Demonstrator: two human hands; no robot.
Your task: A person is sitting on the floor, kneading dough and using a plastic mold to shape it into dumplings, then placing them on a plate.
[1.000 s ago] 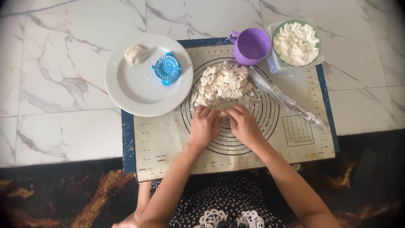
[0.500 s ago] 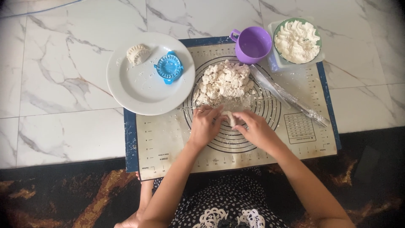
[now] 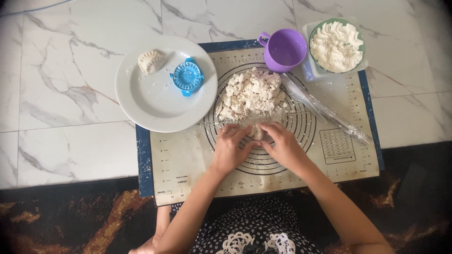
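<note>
Both hands have drawn back from the dough pile [image 3: 252, 94] toward the near side of the mat [image 3: 188, 164]. The left hand [image 3: 230, 149] and right hand [image 3: 284, 146] now meet over a small dough piece [image 3: 256, 133], fingers pinching it between them, just near of the pile. A piece seems to be separated for shaping. Left, the plate [image 3: 155, 101] holds one dumpling [image 3: 150, 60] and a blue press [image 3: 187, 76].

Mat's near edge [image 3: 188, 174] lies bare (dough pile [image 3: 252, 91] blocks beyond).

Pale dough lump [image 3: 256, 133] lies below crumbly dough heap [image 3: 251, 93].
</note>
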